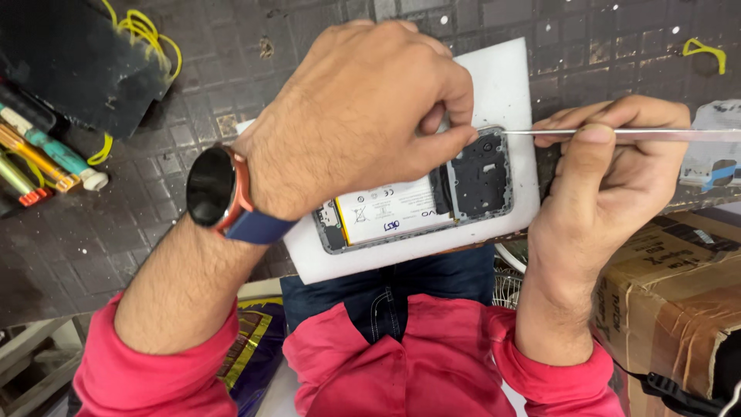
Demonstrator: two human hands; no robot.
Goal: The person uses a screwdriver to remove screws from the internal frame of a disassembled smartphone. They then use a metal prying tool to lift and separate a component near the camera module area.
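The left hand (363,116), wearing one round black watch (212,188) on a blue strap, is pressing down over one opened phone (421,202), its thumb and forefinger pinching at the phone's upper corner. The right hand (610,174) is gripping one thin metal tool (617,134) between thumb and fingers, the tip touching the same corner of the phone. The phone is lying on one white foam pad (502,85) at the near edge of the dark gridded desk (116,224), between the two hands. Inside the phone, one white rectangular battery (390,207) with small printed symbols and a blue handwritten mark is sitting beside one dark shield plate (480,180).

At the left edge of the desk, several screwdrivers (38,158) with yellow, teal and green handles are lying close together; their exact number is unclear. One black box (77,62) with yellow cord is resting at the far left corner. One brown cardboard box (671,286), taped and printed in black, is standing just off the right near corner. One small yellow loop (704,52) is lying at the far right.
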